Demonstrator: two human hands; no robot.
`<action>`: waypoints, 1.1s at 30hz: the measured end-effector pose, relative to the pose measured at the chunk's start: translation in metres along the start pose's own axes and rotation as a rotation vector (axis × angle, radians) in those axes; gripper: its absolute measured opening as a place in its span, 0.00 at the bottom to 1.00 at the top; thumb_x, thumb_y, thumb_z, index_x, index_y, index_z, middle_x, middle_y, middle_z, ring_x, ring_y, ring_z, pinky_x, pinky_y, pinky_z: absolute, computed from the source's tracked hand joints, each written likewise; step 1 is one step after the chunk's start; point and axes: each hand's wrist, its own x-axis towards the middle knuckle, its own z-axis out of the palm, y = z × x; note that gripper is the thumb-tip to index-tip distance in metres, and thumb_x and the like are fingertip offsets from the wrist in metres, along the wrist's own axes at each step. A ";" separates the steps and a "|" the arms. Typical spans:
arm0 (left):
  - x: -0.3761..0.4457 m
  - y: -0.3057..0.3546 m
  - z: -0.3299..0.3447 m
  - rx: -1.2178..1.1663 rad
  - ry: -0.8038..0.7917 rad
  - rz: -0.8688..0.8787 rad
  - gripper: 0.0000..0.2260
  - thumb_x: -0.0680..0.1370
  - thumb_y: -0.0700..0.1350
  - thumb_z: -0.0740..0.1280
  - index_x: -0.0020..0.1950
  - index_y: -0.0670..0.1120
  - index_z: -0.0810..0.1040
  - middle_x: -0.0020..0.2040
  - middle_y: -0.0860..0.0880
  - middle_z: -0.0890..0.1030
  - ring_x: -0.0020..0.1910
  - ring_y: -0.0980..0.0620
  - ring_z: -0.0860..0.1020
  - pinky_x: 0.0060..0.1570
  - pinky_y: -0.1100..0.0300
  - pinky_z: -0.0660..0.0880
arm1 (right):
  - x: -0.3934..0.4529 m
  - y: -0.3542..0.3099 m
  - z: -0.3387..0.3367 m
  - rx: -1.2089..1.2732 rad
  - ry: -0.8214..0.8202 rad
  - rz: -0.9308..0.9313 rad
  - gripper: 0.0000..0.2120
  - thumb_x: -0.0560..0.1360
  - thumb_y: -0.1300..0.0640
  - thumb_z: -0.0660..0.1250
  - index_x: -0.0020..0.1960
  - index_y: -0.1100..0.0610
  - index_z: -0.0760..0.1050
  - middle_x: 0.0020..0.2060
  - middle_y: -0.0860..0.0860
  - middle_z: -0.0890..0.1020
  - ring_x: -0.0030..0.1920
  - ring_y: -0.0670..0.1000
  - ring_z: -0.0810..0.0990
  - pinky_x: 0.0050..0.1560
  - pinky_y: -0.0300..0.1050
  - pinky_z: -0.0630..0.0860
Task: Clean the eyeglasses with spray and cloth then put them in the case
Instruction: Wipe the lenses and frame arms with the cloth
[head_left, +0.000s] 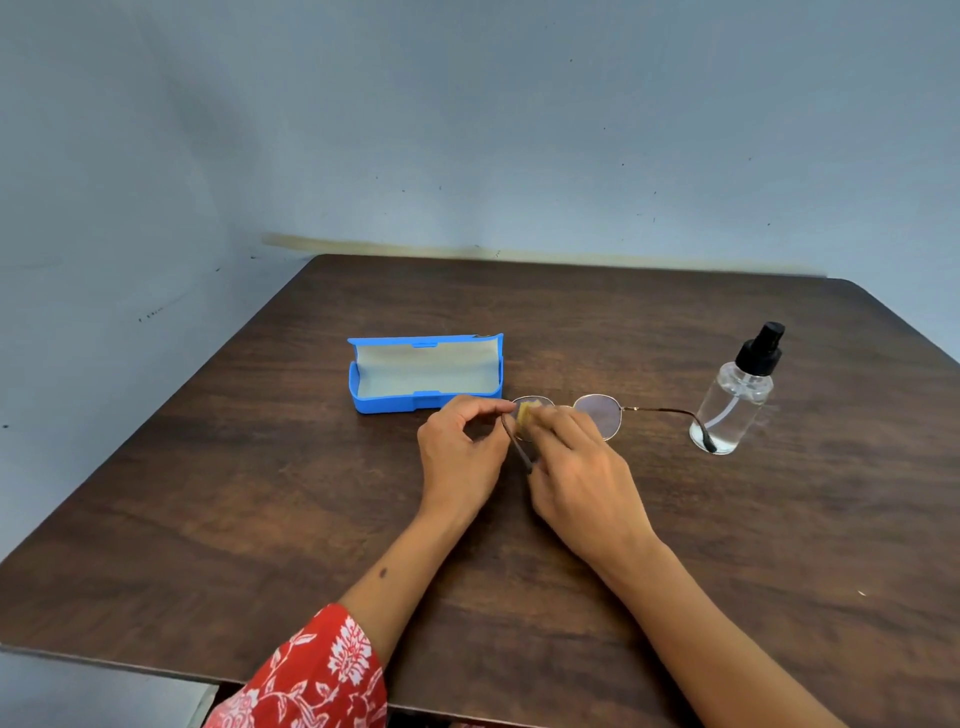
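Thin gold-rimmed eyeglasses (598, 415) are held just above the brown table, temples unfolded. My left hand (462, 457) pinches the frame at its left hinge. With my right hand (576, 467) I press a small yellow cloth (524, 413) against the left lens; the hand hides most of the cloth. The right lens is uncovered, and its temple reaches out to the clear spray bottle (735, 400) with a black pump top, standing upright at the right. A blue glasses case (423, 374) lies open with nothing inside, just behind my left hand.
The dark wooden table (260, 519) stands against a grey-blue wall at the back and left. Its front edge runs along the bottom of the view. A red floral sleeve (317, 675) covers my left upper forearm.
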 end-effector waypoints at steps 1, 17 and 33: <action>0.000 -0.001 0.000 0.001 0.004 0.000 0.07 0.70 0.39 0.73 0.44 0.50 0.83 0.40 0.56 0.82 0.43 0.62 0.80 0.48 0.68 0.75 | -0.002 -0.001 -0.001 0.010 0.002 -0.016 0.21 0.67 0.60 0.54 0.53 0.62 0.80 0.49 0.54 0.81 0.51 0.52 0.79 0.48 0.40 0.77; 0.001 0.003 0.001 0.002 -0.020 0.027 0.07 0.70 0.39 0.73 0.45 0.49 0.84 0.41 0.56 0.83 0.44 0.62 0.80 0.47 0.70 0.75 | 0.008 0.000 -0.004 -0.016 0.056 0.036 0.20 0.68 0.63 0.56 0.55 0.66 0.78 0.52 0.58 0.81 0.55 0.56 0.78 0.55 0.45 0.77; -0.001 0.001 0.000 -0.007 -0.015 0.056 0.07 0.70 0.38 0.72 0.45 0.48 0.84 0.42 0.53 0.83 0.44 0.61 0.80 0.48 0.69 0.75 | 0.002 -0.004 -0.007 0.002 0.007 -0.016 0.22 0.66 0.61 0.53 0.53 0.63 0.80 0.51 0.55 0.81 0.55 0.51 0.76 0.53 0.38 0.74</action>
